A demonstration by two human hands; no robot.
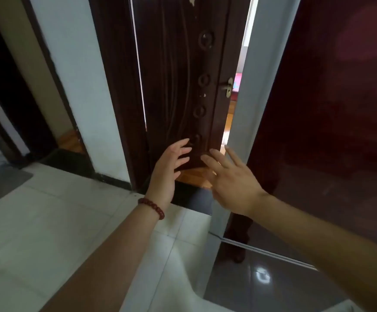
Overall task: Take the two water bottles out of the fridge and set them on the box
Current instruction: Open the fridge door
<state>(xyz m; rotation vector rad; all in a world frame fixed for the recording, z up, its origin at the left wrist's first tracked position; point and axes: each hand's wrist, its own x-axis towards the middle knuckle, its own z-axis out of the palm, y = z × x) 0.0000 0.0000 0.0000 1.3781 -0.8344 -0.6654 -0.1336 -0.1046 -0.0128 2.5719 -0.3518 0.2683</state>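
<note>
Door [178,75] left of fridge [331,97].

left hand [168,171] empty, fingers spread | right hand [232,183] empty, fingers spread

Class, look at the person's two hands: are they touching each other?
Apart. The head view shows the left hand and right hand both open, with dark door and floor visible between them.

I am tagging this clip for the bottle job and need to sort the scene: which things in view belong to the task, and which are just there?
Belongs to the job:
- left hand, open, empty
- right hand, open, empty
- dark red glossy panel with pale edge, possibly the fridge; no bottles or box visible

Just there:
- dark wooden door, ajar
- brass door handle
- bead bracelet
- grey mat
- tiled floor
</note>
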